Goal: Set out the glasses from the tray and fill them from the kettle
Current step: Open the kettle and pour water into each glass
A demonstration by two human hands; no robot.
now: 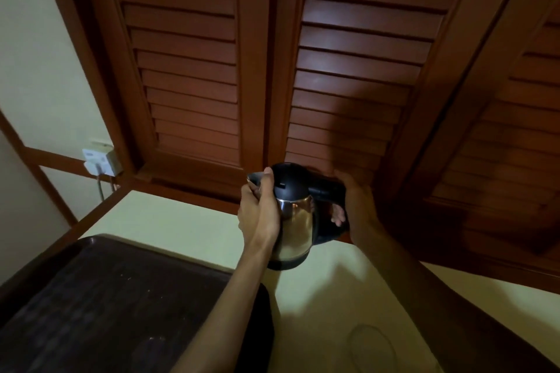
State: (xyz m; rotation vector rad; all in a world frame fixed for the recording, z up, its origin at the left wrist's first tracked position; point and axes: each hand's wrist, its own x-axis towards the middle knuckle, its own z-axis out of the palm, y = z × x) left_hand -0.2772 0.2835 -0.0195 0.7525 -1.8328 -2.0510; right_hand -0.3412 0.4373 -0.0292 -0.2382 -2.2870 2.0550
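The person holds the kettle [295, 221] with both hands above the far part of the desk [188, 221], close to its back edge. The kettle is a steel-bodied one with a black lid, a black handle and a black base ring; it stands roughly upright, and whether its base touches the desk cannot be told.

The right hand [356, 206] is curled round the black handle, its fingertips showing through the handle's opening. The left hand [260, 215] is on the kettle's spout side, thumb lying along the edge of the lid and fingers wrapped round the front of the body beside the spout; it grips the kettle there.

A dark brown tray [100, 306] lies at the desk's near left corner, and the left forearm crosses its right edge. A faint ring shape [372, 348] shows on the desk surface near the front edge, to the right of the left forearm; what it is cannot be made out.

Behind the desk stand wooden louvred doors [357, 54]. On the wall beyond the desk's left edge sits a white socket [100, 160] with a cable hanging from it.
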